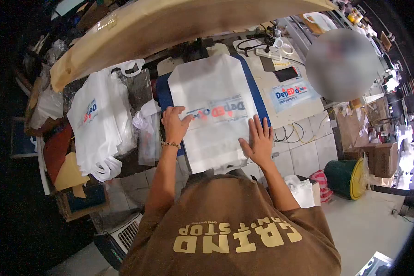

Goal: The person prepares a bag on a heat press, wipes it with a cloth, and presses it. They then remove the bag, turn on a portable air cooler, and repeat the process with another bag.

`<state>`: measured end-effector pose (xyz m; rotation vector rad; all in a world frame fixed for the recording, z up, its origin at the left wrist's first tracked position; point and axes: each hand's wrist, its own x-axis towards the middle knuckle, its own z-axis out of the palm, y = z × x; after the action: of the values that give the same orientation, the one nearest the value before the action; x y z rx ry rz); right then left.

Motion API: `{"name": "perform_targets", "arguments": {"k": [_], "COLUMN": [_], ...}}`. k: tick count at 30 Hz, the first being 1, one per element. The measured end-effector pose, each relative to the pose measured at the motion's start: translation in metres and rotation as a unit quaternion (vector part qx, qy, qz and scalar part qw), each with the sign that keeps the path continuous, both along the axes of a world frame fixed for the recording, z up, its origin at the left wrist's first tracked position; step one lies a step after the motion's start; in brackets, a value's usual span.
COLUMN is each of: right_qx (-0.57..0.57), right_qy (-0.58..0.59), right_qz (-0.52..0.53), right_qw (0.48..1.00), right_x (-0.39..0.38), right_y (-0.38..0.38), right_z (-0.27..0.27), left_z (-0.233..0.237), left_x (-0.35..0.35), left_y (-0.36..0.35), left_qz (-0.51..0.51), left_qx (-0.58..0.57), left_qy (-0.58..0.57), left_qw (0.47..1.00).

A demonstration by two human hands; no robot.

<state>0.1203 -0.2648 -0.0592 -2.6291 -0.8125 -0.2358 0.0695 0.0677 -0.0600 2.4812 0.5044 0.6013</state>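
Observation:
In front of me a white fabric bag panel [211,85], printed with blue and red lettering, lies spread over a dark blue board [251,83]. My left hand [174,125] rests at the panel's left edge, thumb apart and fingers slightly bent. At the right edge, my right hand [259,139] lies flat on the panel with its fingers spread. Neither hand grips anything visible. A stack of white handled bags [94,124] with similar lettering hangs to the left. To the right lies a clear printed sheet [293,94] with the same lettering.
A long brown paper-covered roll [170,25] spans the far side. A black phone [286,74], a power strip [269,54] and scissors [285,46] sit at the upper right. Below right stands a green bin with a yellow lid [345,178]. A person with a blurred head [341,65] is beyond.

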Motion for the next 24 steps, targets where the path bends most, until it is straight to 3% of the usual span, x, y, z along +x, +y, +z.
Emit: {"name": "perform_targets", "arguments": {"k": [5,7,12,13,14,16,24], "right_qx": [0.004,0.004,0.021,0.040,0.078,0.043,0.064], "right_qy": [0.005,0.008,-0.020,0.007,0.064,0.015,0.018], "right_qz": [-0.001,-0.004,0.006,0.010,0.000,-0.016,-0.005], "right_qw": [1.000,1.000,1.000,0.999,0.995,0.999,0.998], "right_x": [0.001,-0.002,0.002,0.002,-0.001,-0.003,-0.005], "right_y": [0.000,-0.001,0.001,0.000,-0.005,-0.004,-0.009], "right_z": [0.002,0.001,-0.006,0.002,-0.012,0.001,-0.008], "left_z": [-0.007,0.001,0.005,-0.010,-0.012,-0.042,-0.015], "left_x": [0.001,-0.001,-0.011,-0.011,-0.012,-0.007,0.004], "left_y": [0.004,-0.012,-0.001,0.005,0.007,0.029,0.004], "left_qz": [0.003,0.053,0.016,-0.011,-0.042,-0.074,-0.058], "left_qx": [-0.078,-0.008,0.043,0.091,0.068,0.071,0.106], "left_qy": [0.069,-0.067,0.013,-0.029,-0.057,-0.086,-0.082], "left_qw": [0.995,0.996,0.999,0.995,0.995,0.991,0.989]}}
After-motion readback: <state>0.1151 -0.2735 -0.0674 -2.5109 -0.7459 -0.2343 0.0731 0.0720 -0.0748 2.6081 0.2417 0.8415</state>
